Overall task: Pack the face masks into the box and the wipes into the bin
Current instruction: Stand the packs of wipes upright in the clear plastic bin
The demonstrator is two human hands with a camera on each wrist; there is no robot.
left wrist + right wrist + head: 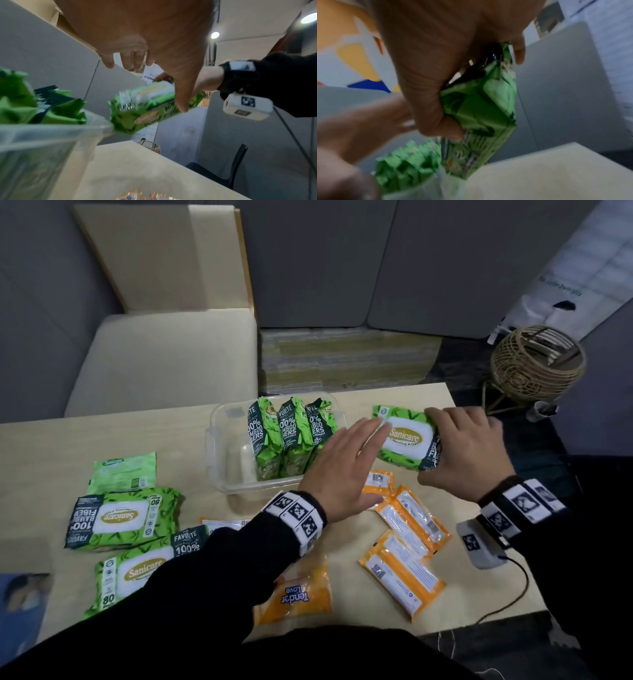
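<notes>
My right hand (462,446) grips a green Sanicare wipes pack (404,440) by its right end, just above the table to the right of the clear plastic bin (219,446). In the right wrist view its thumb and fingers (436,81) curl round the pack (484,108). Three green wipes packs (291,436) stand upright in the bin. My left hand (342,463) is open with straight fingers over the bin's right side. Its fingertips reach the held pack's left edge, and I cannot tell whether they touch. The left wrist view shows the pack (147,112) beside the bin's rim (51,128).
Several orange wipes packs (411,518) lie on the table in front of the bin. More green packs (120,515) lie at the left. An open cardboard box (164,258) stands behind the table on the left. A blue packet (24,601) sits at the left edge, and a wicker basket (534,364) stands off the far right corner.
</notes>
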